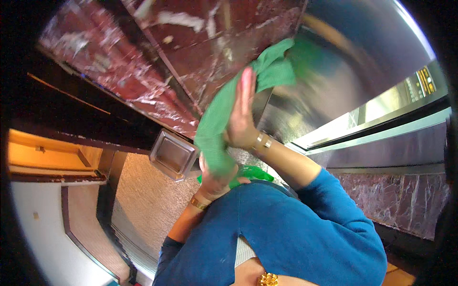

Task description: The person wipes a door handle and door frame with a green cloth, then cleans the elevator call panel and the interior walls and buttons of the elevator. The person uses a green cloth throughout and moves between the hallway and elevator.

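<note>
A green cloth [218,114] stretches in front of me against a polished red marble wall [168,60]. At its lower end my left hand [218,178] grips the cloth, partly covered by it. My right hand [245,114] is raised higher, its fingers straight and close together along the cloth's right edge; whether it holds any of it cannot be told. The cloth's upper end reaches the shiny metal panel [322,85]. Something bright green [256,173] lies behind my hands, near my waist.
A square metal and clear container [174,155] stands left of my left hand, by the dark wall edge. At the right is a metal frame [372,114] with a lit strip. Speckled floor [154,200] and an opening with a track [128,243] are at lower left.
</note>
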The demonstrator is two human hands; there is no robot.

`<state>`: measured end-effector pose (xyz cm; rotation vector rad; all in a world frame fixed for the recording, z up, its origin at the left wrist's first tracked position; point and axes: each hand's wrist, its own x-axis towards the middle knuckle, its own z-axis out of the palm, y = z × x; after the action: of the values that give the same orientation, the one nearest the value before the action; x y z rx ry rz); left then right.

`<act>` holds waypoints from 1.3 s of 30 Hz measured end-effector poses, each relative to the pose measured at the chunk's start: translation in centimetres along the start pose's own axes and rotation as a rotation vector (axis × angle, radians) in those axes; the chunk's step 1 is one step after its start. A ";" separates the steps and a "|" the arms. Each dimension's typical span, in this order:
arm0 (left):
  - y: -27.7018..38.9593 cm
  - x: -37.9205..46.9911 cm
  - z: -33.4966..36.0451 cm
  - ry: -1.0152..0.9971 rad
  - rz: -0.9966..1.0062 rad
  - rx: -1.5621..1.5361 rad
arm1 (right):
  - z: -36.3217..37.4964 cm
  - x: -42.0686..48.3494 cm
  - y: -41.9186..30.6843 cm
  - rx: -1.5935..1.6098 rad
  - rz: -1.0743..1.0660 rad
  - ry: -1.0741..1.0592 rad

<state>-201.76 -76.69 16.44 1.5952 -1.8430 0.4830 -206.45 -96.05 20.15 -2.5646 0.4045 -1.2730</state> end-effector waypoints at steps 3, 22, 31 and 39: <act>0.2 0.3 0.7 0.095 -0.049 0.032 | 6.7 -4.3 5.2 0.069 -0.158 0.106; 6.0 9.2 7.8 0.006 -0.065 0.297 | -2.2 1.8 8.0 0.457 0.157 0.462; 9.2 16.8 14.5 0.011 -0.075 0.318 | -3.3 -5.1 21.7 0.740 0.040 -0.001; 6.3 21.1 20.2 0.029 -0.030 0.230 | -10.5 2.2 26.4 0.995 0.495 0.339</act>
<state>-213.69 -104.15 16.92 1.7532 -1.7912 0.7232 -217.22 -122.41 18.96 -1.3335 0.3168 -1.2582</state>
